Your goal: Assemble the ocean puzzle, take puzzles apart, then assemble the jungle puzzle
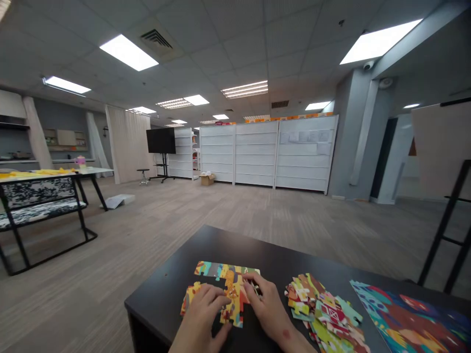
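- Here we are at the black table (158, 294), our partly joined puzzle (231, 284) lying flat on its near part, right by our hands.
- Our left hand (206, 309) drapes over its near left side, thumb and forefinger well apart, nothing visibly pinched.
- Over to our right hand (268, 305): thumb and forefinger stand narrow at the right edge; whether they grip anything, we cannot tell.
- The puzzle looks like thin card, so we'd judge it light, fairly stiff, perhaps a touch slick on top, and weakest at the tabs (knobs do love to bend).
- Best hold, we reckon: opposite edges, away from those tabs.
- And to the right, a heap of loose pieces (331, 316), with a colourful picture sheet (415, 314) farther right.
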Action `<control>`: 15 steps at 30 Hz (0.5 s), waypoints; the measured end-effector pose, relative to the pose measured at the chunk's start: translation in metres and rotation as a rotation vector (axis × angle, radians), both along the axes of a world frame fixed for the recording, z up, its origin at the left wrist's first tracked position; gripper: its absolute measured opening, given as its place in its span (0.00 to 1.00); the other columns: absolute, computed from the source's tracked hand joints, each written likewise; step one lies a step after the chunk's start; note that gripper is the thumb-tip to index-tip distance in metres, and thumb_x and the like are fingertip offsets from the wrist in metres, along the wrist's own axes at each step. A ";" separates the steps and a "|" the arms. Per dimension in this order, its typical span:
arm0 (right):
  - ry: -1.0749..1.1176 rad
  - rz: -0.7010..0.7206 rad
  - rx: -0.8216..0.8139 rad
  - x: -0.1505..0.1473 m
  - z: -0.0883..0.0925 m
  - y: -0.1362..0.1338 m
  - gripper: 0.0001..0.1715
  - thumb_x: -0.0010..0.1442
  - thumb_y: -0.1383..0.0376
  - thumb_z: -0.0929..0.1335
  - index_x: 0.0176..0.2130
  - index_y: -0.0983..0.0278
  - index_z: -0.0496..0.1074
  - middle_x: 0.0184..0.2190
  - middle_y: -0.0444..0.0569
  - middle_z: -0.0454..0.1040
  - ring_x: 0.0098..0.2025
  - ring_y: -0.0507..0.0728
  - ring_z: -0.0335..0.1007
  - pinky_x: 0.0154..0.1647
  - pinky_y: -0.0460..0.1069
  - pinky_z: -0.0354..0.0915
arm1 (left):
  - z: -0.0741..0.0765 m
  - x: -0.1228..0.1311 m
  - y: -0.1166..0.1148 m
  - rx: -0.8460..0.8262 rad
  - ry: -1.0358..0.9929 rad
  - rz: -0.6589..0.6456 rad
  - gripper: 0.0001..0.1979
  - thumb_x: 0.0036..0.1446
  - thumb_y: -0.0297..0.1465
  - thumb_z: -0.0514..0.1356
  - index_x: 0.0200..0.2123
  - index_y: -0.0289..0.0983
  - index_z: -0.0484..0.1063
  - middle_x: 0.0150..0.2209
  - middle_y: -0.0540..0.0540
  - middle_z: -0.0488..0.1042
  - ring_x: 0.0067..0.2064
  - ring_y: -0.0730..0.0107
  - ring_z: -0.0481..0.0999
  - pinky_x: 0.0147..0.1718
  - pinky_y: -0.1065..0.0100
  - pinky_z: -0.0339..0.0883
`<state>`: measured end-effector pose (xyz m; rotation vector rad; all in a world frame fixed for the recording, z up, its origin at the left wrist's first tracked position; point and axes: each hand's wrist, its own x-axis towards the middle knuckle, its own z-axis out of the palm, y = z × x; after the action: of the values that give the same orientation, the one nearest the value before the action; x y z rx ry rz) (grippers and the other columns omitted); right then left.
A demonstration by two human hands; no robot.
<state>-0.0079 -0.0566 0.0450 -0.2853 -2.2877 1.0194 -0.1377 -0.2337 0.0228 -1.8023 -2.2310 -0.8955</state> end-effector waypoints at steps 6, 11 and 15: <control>0.097 -0.094 0.010 0.001 -0.006 0.014 0.20 0.71 0.53 0.59 0.43 0.61 0.73 0.37 0.48 0.80 0.38 0.59 0.77 0.41 0.50 0.70 | -0.068 0.003 0.040 -0.161 0.175 -0.109 0.25 0.58 0.39 0.69 0.58 0.49 0.73 0.62 0.40 0.73 0.62 0.39 0.72 0.54 0.47 0.72; -0.017 -0.031 0.320 0.002 -0.007 0.017 0.13 0.68 0.62 0.63 0.48 0.62 0.73 0.48 0.53 0.78 0.51 0.61 0.72 0.55 0.54 0.66 | -0.091 0.005 0.031 -0.018 0.179 -0.104 0.13 0.69 0.38 0.60 0.55 0.56 0.75 0.59 0.45 0.76 0.58 0.48 0.76 0.54 0.53 0.71; -0.291 0.003 0.422 0.004 -0.006 0.008 0.08 0.64 0.63 0.69 0.44 0.60 0.76 0.45 0.49 0.77 0.49 0.62 0.70 0.52 0.55 0.65 | -0.061 0.003 0.014 -0.126 0.214 -0.295 0.15 0.69 0.42 0.58 0.58 0.59 0.72 0.58 0.46 0.76 0.55 0.52 0.77 0.51 0.58 0.72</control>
<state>-0.0044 -0.0484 0.0391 -0.2652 -2.6951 0.4967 -0.1344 -0.2198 -0.0378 -2.2089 -1.9630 -0.5789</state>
